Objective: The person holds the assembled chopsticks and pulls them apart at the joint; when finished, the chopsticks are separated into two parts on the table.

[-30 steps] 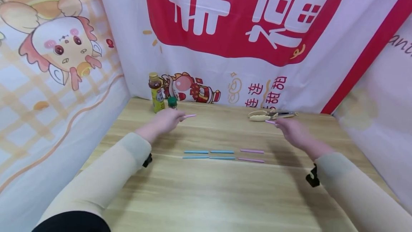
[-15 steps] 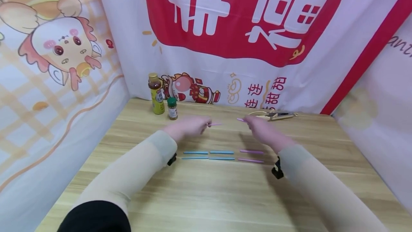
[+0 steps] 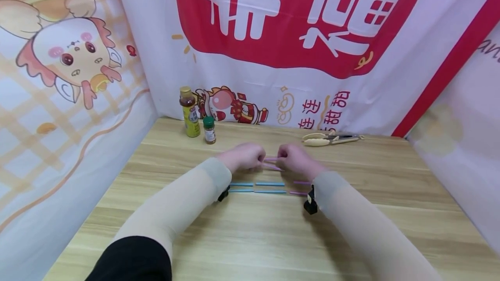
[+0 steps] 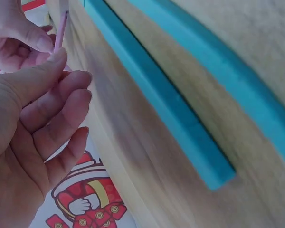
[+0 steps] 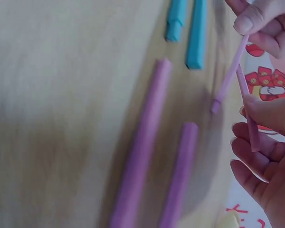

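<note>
My left hand point(image 3: 245, 156) pinches a slim pink stick point(image 5: 229, 76) between thumb and fingertip. Close by on the right, my right hand point(image 3: 297, 160) pinches a second pink stick point(image 5: 252, 128), the other fingers loosely curled. The two held sticks cross or nearly meet between the hands; whether they touch I cannot tell. Below the hands, several blue sticks point(image 3: 269, 184) lie in two rows on the wooden table. Two pink sticks point(image 5: 142, 142) continue those rows on the right, partly hidden by my right wrist in the head view.
A yellow-labelled bottle point(image 3: 191, 118) and a small green-capped jar point(image 3: 209, 133) stand at the back left. Cream-tipped tongs point(image 3: 332, 139) lie at the back right. Printed cloth point(image 3: 234, 68) hangs behind the table point(image 3: 250, 237) and along both sides.
Both hands have come inward from far apart, each bringing its pink stick, and are now near one another behind the rows. The sticks on the table have stayed put.
</note>
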The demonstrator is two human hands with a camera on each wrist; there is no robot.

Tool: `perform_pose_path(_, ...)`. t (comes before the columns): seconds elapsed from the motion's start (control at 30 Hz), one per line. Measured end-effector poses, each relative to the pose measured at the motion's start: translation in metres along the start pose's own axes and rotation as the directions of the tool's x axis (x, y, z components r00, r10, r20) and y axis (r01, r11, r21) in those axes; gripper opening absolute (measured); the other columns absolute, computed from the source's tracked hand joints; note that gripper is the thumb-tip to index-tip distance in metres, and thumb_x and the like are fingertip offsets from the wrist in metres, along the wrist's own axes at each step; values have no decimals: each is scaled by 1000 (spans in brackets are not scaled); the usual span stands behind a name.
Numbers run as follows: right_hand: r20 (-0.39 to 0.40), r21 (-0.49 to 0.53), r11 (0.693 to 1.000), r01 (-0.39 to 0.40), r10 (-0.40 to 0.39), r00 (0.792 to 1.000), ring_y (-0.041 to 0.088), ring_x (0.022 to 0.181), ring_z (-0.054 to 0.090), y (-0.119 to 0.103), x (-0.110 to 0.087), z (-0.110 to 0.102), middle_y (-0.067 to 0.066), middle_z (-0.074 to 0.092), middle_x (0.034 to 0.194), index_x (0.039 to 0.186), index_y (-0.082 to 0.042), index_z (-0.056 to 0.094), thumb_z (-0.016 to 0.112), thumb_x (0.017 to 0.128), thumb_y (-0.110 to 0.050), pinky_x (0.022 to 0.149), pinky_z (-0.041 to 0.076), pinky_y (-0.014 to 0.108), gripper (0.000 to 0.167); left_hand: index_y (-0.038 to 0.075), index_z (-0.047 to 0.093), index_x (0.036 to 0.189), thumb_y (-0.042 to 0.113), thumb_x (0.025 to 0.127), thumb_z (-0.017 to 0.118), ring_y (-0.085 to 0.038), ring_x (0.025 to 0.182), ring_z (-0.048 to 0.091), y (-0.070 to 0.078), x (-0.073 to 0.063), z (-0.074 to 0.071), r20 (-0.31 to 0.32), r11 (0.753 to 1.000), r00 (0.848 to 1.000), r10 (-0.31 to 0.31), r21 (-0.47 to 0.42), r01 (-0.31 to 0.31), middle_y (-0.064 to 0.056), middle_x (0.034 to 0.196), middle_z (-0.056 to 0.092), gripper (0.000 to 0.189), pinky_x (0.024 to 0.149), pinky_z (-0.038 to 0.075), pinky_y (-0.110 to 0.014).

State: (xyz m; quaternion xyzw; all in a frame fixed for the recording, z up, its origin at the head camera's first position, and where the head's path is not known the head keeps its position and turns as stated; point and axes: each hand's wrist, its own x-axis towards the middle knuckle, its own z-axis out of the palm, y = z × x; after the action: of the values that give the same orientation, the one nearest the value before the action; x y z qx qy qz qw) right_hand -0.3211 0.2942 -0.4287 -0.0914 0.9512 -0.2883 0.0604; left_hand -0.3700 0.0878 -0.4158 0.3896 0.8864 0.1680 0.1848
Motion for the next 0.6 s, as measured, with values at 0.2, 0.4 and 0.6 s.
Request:
perform_pose_path(0.2, 11, -31, 999, -14, 14, 1000, 18, 68, 56, 0, 3, 14, -1, 62, 72, 80, -12, 66, 70, 92, -13, 64, 46, 34, 13, 16, 68, 83, 21, 86, 78, -16, 67, 60, 1, 5, 6, 32, 999, 999, -34, 3, 34, 1, 76, 65, 11, 67, 47, -31)
perform_pose_path(0.4, 15, -33, 999, -28, 29, 999, 19, 70, 56, 1, 6, 18, 0, 62, 73, 80, -12, 66, 72, 90, -11, 66, 45, 35, 12, 17, 66, 82, 23, 86, 78, -15, 70, 59, 0, 5, 9, 23, 999, 999, -39, 30, 39, 2, 77, 64, 14, 68, 47, -29)
perform_pose_path(0.6, 32, -20, 999, -30, 30, 999, 17, 70, 55, 7, 5, 17, -1, 61, 75, 83, -11, 65, 73, 89, -10, 66, 45, 32, 10, 18, 64, 80, 27, 86, 77, -16, 72, 56, -4, 6, 12, 11, 999, 999, -36, 36, 36, 3, 78, 62, 17, 71, 46, -31)
